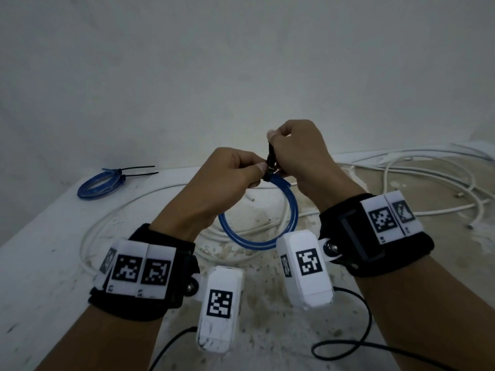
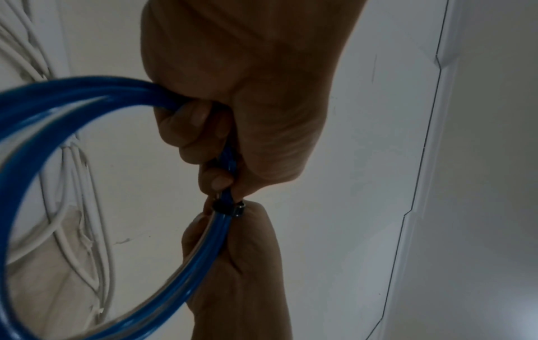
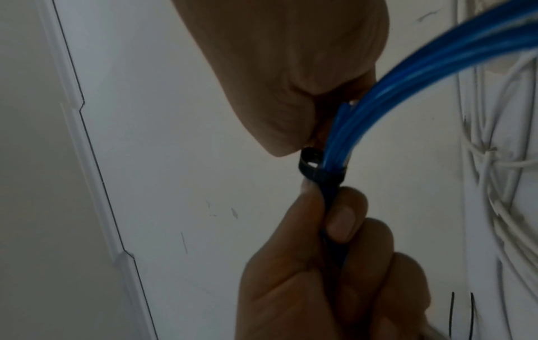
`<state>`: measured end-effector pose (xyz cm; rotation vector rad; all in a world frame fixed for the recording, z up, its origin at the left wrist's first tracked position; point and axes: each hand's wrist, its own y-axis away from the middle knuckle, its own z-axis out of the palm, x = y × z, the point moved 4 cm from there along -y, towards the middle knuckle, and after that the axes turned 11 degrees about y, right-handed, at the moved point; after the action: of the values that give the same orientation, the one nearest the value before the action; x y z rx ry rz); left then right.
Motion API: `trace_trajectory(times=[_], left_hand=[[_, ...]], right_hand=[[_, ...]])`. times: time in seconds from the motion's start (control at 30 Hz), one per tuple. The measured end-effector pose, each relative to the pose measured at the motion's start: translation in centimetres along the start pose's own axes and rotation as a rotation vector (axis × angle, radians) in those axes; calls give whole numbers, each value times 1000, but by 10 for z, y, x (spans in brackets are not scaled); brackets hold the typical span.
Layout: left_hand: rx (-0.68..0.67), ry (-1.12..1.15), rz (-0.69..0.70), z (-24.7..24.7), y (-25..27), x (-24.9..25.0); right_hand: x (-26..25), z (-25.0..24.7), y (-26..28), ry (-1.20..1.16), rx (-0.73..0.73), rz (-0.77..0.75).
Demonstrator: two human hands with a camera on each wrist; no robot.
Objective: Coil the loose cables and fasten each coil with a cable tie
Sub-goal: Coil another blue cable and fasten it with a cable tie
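A blue cable coil [image 1: 293, 210] hangs in the air over the table between my two hands. My left hand [image 1: 258, 168] grips the top of the coil, its fingers [image 2: 192, 128] curled round the strands. A black cable tie [image 1: 270, 156] is looped round the strands just beyond that grip, seen close as a small band [image 3: 320, 171]. My right hand [image 1: 273, 140] pinches the tie's tail and holds it upward. In the left wrist view the tie [image 2: 225, 207] sits between the two hands. The tie's head is partly hidden by fingers.
A second blue coil [image 1: 97, 184], bound with black ties whose tails stick out, lies at the table's far left. Loose white cables [image 1: 401, 167] sprawl across the middle and right of the stained white table [image 1: 40, 250]. A black cord [image 1: 364, 317] loops near the front edge.
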<state>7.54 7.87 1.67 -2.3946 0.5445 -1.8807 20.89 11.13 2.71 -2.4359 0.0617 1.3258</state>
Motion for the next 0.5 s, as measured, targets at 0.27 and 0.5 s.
trace_trajectory(times=[0.27,0.5], left_hand=[[-59,21,-68,0,3,0],[-53,72,-112,4,3,-3]], right_hand=[[9,2,-4,22,49,20],[19,4,-9,20,72,27]])
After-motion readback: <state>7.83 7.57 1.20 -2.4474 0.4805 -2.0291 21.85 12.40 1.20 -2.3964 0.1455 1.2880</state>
